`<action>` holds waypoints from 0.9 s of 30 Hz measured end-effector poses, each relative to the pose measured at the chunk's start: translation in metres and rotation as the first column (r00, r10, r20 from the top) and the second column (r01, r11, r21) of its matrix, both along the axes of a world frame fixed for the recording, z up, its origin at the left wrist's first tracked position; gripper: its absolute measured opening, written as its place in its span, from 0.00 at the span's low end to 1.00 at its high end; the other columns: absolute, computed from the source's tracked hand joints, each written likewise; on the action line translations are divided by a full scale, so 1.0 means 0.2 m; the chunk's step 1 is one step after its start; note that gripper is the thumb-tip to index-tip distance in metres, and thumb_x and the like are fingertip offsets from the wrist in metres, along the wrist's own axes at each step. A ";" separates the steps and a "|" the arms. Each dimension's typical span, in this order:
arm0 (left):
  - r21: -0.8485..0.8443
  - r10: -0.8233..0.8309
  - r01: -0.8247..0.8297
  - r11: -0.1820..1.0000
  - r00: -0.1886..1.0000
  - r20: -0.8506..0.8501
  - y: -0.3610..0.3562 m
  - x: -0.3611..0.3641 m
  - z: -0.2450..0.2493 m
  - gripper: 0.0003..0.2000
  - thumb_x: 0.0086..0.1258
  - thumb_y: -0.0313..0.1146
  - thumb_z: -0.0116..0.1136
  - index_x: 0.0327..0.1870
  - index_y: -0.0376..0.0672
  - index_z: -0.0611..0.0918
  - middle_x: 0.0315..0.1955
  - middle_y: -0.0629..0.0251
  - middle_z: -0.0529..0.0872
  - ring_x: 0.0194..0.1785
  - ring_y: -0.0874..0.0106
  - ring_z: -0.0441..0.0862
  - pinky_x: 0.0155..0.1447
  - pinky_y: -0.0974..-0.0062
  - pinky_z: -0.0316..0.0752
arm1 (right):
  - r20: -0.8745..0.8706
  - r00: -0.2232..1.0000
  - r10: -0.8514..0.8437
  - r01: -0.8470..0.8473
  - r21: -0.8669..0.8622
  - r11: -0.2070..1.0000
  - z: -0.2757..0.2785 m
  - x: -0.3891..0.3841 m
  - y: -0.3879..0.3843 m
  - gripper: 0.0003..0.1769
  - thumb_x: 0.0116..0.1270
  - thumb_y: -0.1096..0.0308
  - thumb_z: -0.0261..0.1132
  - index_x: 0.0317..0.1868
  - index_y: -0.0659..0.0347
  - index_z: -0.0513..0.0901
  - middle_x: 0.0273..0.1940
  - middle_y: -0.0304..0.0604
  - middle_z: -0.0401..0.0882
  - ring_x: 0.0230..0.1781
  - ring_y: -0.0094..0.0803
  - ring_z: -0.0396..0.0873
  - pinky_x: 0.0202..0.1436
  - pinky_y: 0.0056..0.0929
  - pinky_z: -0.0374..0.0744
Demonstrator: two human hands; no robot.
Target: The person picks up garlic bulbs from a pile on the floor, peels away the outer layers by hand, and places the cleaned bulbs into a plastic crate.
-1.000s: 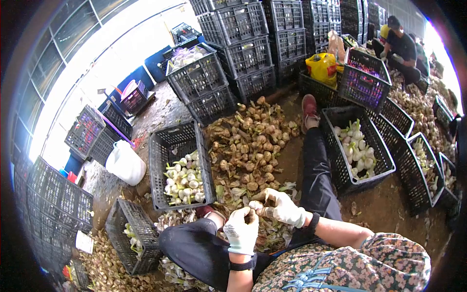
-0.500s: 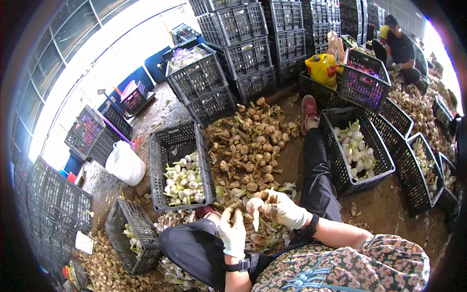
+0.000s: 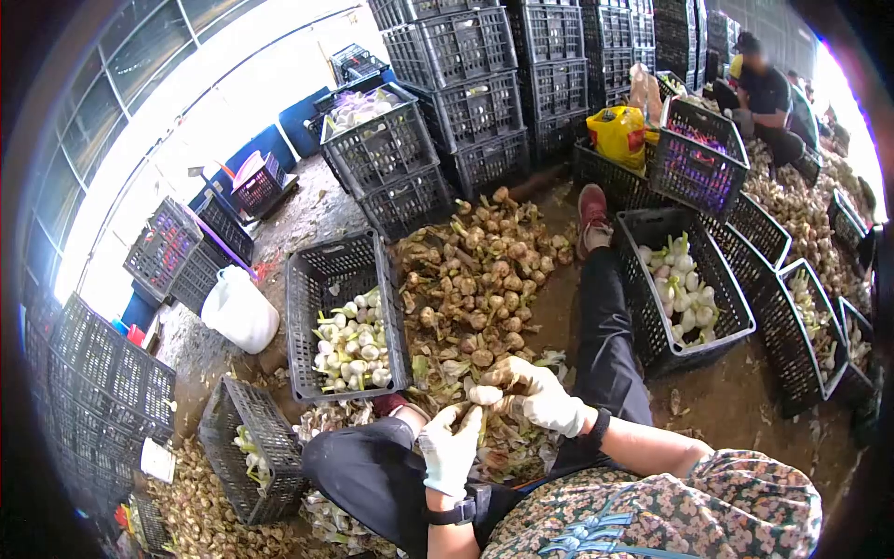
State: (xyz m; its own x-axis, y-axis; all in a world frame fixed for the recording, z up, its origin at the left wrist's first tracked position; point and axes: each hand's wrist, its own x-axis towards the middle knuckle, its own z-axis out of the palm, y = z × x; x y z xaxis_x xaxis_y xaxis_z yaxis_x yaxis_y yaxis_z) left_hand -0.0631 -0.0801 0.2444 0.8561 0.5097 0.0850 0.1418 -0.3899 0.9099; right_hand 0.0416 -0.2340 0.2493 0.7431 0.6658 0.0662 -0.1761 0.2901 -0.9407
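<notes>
A pale garlic bulb [image 3: 485, 395] is held between the gloved fingers of my right hand [image 3: 535, 396], above the pile between my legs. Close below and to the left of it is my gloved left hand [image 3: 451, 445], its fingers bent together and their tips near the underside of the bulb. What those fingertips pinch, if anything, is hidden. Beneath both hands lie peeled-off garlic skins [image 3: 512, 455]. Beyond them, a heap of brown, unpeeled garlic [image 3: 484, 289] spreads over the floor.
A black crate [image 3: 296, 321] of white garlic stands left of the heap, another crate [image 3: 643, 321] right of my leg. Stacked crates [image 3: 470, 93] rise behind. A white bucket [image 3: 240, 312] is at left. A person [image 3: 768, 102] sits at back right by more garlic.
The garlic bulb has been turned, and its stem no longer points downward in view. My left hand has shifted slightly right, closer to it.
</notes>
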 end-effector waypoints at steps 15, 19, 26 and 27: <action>-0.527 0.095 -0.099 0.844 0.995 -0.033 -0.04 -0.04 0.06 0.07 0.71 0.32 0.60 0.38 0.37 0.84 0.25 0.67 0.85 0.24 0.75 0.81 0.30 0.77 0.75 | 0.604 0.795 -0.052 0.099 -0.045 0.994 -0.04 -0.03 0.02 0.15 0.66 0.72 0.72 0.52 0.61 0.83 0.51 0.41 0.82 0.52 0.33 0.81 0.56 0.32 0.79; -0.684 -0.035 0.066 0.727 0.998 0.060 -0.02 -0.06 0.08 0.10 0.76 0.36 0.55 0.45 0.39 0.82 0.26 0.66 0.84 0.23 0.76 0.79 0.25 0.79 0.73 | -0.186 0.974 0.131 -0.075 0.280 0.957 -0.09 -0.07 0.06 0.22 0.68 0.71 0.72 0.60 0.60 0.76 0.56 0.42 0.81 0.55 0.31 0.80 0.60 0.34 0.78; -0.734 0.064 -0.066 0.676 0.998 -0.031 -0.06 -0.05 0.19 0.08 0.75 0.35 0.61 0.41 0.38 0.83 0.27 0.68 0.85 0.23 0.77 0.81 0.25 0.80 0.74 | -0.145 0.979 0.144 -0.105 0.250 0.963 -0.09 -0.04 0.03 0.24 0.70 0.68 0.70 0.63 0.62 0.73 0.58 0.43 0.81 0.57 0.31 0.80 0.63 0.35 0.77; -0.619 0.042 -0.050 0.784 0.999 -0.028 -0.06 -0.05 0.19 0.07 0.74 0.33 0.62 0.39 0.38 0.83 0.26 0.69 0.85 0.23 0.78 0.81 0.25 0.80 0.74 | -0.124 0.980 0.155 -0.126 0.220 0.967 -0.10 -0.03 0.03 0.24 0.71 0.68 0.69 0.63 0.63 0.73 0.58 0.44 0.81 0.58 0.31 0.80 0.64 0.34 0.77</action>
